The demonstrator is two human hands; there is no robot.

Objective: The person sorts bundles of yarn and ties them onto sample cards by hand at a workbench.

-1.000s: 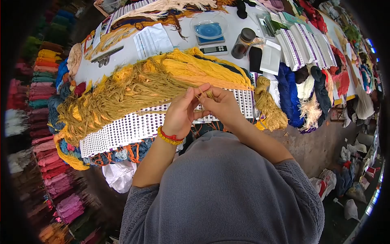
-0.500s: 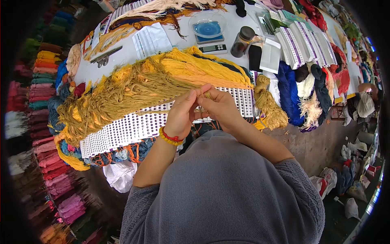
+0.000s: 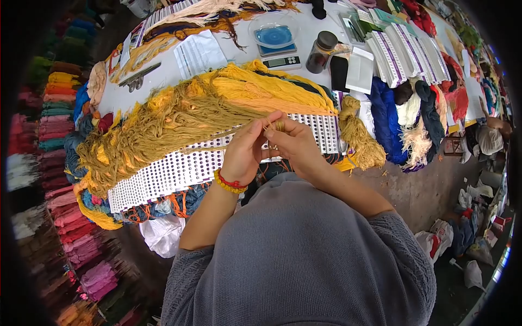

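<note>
- Short tuft of mustard-gold wool yarn (image 3: pixel 279 125), pinched between both hands just above the near edge of the white perforated plastic sample card (image 3: pixel 179 169), roughly mid-bench.
- Handling, by my read: very light, limp, no stiffness of its own; fibres fray and slip apart if held loosely. Best held near the ends with fingertip pinch, keeping tension between the two grips.
- Orientation: the tuft looks looped at the top, with a thin strand hanging down toward the card; long axis roughly vertical in the head view. Exact ends hidden by the fingers.
- Left hand (image 3: pixel 243 152): fingers closed on the strand, thumb against forefinger; red-and-yellow bead bracelet (image 3: pixel 228 182) at the wrist.
- Right hand (image 3: pixel 296 145): fingers closed on the tuft's looped top.
- Card's long axis runs left-right, slightly tilted; far rows already filled with a thick fringe of ochre and yellow yarn tufts (image 3: pixel 179 117), near rows show bare holes.
- Further out on the white bench (image 3: pixel 168 73): small digital scale with a blue-lined clear dish (image 3: pixel 276 42), dark brown jar (image 3: pixel 319 51), stack of white sample cards (image 3: pixel 405 57), blue yarn hank (image 3: pixel 385 117).
</note>
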